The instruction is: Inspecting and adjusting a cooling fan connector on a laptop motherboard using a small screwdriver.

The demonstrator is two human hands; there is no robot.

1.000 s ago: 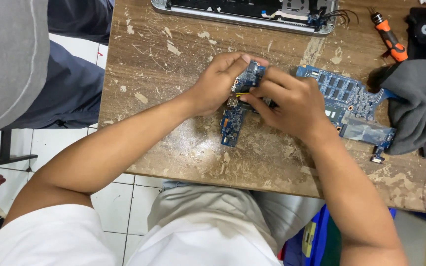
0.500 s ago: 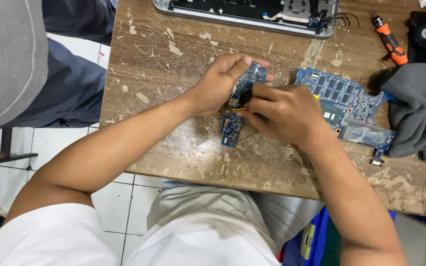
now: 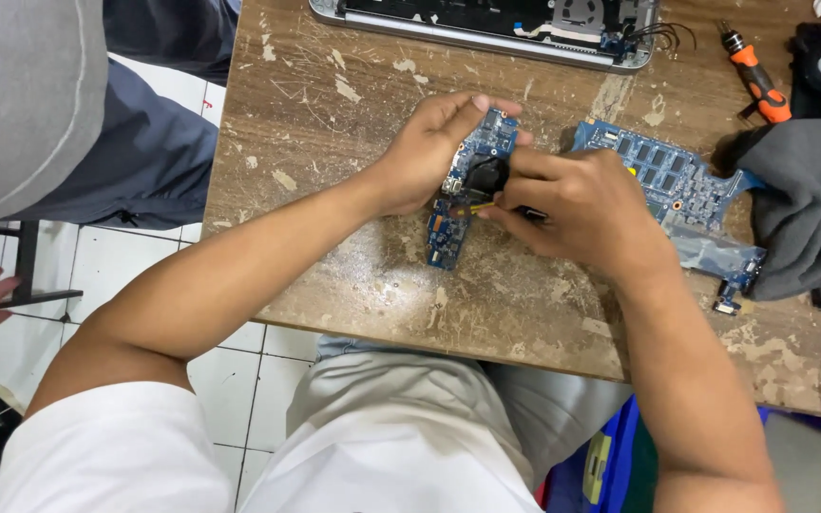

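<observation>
Worn wooden table (image 3: 353, 104), scratched and flecked with pale paint, filling most of the view. Along its far edge, an opened laptop base (image 3: 486, 24) with its insides bare. At the right, a grey cloth (image 3: 810, 204) heaped over dark parts, and beside it a large blue circuit board (image 3: 662, 176) lying flat. Further back on the right, an orange-handled screwdriver (image 3: 757, 81), well apart from both hands.

At the centre, a smaller blue circuit board (image 3: 458, 204), narrow and long, lower end resting on the table, upper end raised. Left hand (image 3: 425, 157) curled around its upper part, fingers closed on the far edge, thumb on the near side. Right hand (image 3: 577, 204) closed in a pinch on a slim tool with a yellowish tip (image 3: 486, 202), tip touching the board just beside a dark round part (image 3: 486, 176).

Board likely light, thin and stiff, yet fragile: brittle under bending, with small soldered parts easily knocked loose. Best held by the bare edges, as here, away from connectors and chips, with the lower end kept propped on the table for steadiness.
</observation>
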